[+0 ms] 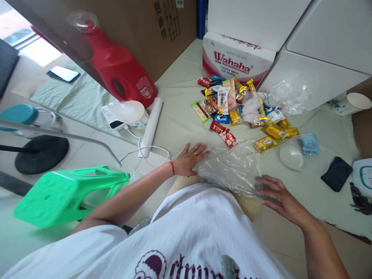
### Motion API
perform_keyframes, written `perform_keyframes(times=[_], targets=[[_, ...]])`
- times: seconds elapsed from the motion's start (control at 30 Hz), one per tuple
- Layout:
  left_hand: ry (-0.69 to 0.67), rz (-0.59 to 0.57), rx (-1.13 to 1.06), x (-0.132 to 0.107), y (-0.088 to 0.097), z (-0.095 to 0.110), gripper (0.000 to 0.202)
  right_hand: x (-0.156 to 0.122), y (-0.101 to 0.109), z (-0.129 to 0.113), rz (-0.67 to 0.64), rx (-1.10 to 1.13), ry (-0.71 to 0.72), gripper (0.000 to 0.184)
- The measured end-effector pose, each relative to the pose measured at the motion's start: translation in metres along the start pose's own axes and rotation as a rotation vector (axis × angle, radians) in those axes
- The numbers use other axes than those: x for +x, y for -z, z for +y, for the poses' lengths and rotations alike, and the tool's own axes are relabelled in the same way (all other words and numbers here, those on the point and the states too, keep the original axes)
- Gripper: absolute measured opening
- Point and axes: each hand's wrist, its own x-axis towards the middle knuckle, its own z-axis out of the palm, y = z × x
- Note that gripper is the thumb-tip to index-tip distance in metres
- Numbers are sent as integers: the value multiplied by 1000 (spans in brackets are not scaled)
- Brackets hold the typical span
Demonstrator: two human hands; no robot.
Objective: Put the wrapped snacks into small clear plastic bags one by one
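Note:
A clear plastic bag (pixel 229 166) lies flat on the pale cloth in front of me. My left hand (pixel 190 158) rests on its left edge, fingers stretched out flat. My right hand (pixel 276 193) lies on the bag's right corner with fingers spread. Just beyond the bag sits a pile of several wrapped snacks (pixel 232 106): red, yellow, blue and green packets. Neither hand holds a snack.
A Wahaha carton (pixel 235 58) and white boxes (pixel 319 50) stand behind the pile. A red jug (pixel 119 69), white roll (pixel 151 126), green stool (pixel 66 193), paper cup (pixel 353 104), crumpled clear plastic bag (pixel 287 97), round lid (pixel 291 155) and dark case (pixel 336 173) lie around.

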Motion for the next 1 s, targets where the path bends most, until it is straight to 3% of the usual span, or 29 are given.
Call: perform_keyframes(times=[0.07,0.13,0.2,0.27,0.33,0.4,0.5,0.6,0.7,0.8,1.0], targets=[[-12,115,-67,-7,8,-2,101,6,13,-6,30,33,-71,35],[6,355,-154,-13,13,3,78,25,20,-18,148,47,-123,32],[40,616,-262,-16,13,18,48,54,11,-34,172,39,-90,32],[22,721,-364,-14,7,39,31,89,-15,-52,76,18,8,35],[-31,652,-386,-2,-3,61,31,120,-52,-71,36,-20,77,40],[16,562,-285,15,-15,73,33,139,-88,-86,-11,-20,140,42],[148,463,-77,41,-28,69,45,137,-114,-89,-41,46,210,42],[71,380,39,51,-32,49,56,113,-103,-67,17,79,202,40],[-65,329,96,49,-30,33,74,85,-82,-33,81,-91,0,46],[-176,267,108,45,-26,22,95,65,-74,-6,38,-282,-144,52],[-292,173,105,50,-11,-5,110,53,-71,15,24,-373,-184,57]])
